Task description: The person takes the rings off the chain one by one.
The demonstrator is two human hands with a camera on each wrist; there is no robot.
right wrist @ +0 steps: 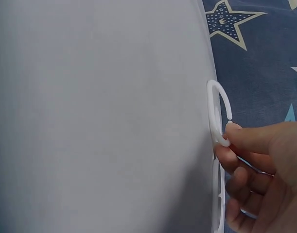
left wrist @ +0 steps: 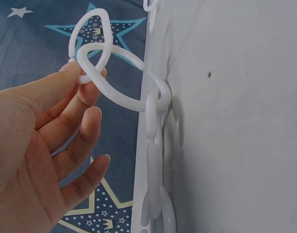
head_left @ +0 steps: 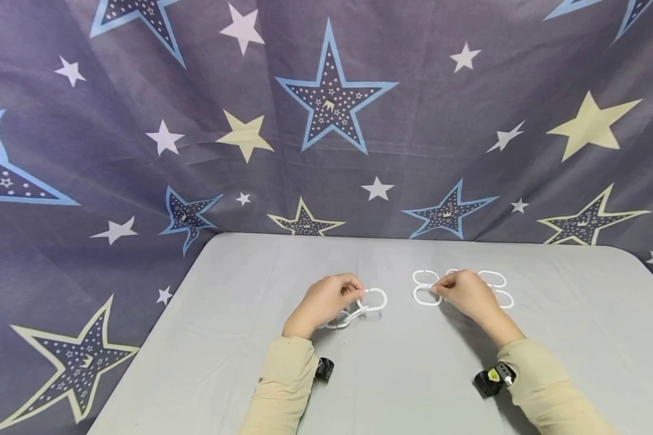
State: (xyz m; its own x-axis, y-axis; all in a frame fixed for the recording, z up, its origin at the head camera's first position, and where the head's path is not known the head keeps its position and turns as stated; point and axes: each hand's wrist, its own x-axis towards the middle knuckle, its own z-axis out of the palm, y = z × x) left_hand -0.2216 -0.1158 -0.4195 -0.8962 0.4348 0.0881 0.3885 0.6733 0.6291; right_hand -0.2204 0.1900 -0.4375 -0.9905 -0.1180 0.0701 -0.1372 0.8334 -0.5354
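Note:
In the head view my left hand is over the middle of the table, pinching a white plastic oval link between thumb and forefinger. That link is the end of a white chain, which hangs down from it onto the table in the left wrist view. Farther right, my right hand pinches a separate white link by one end; a small gap shows in its loop. This link is at the front left of a group of loose links. My right hand partly covers the middle of that group.
More white links lie around my right hand: one at the back left, others at the right, including a back one and a front one. A grey table meets a star-patterned cloth behind and at the left.

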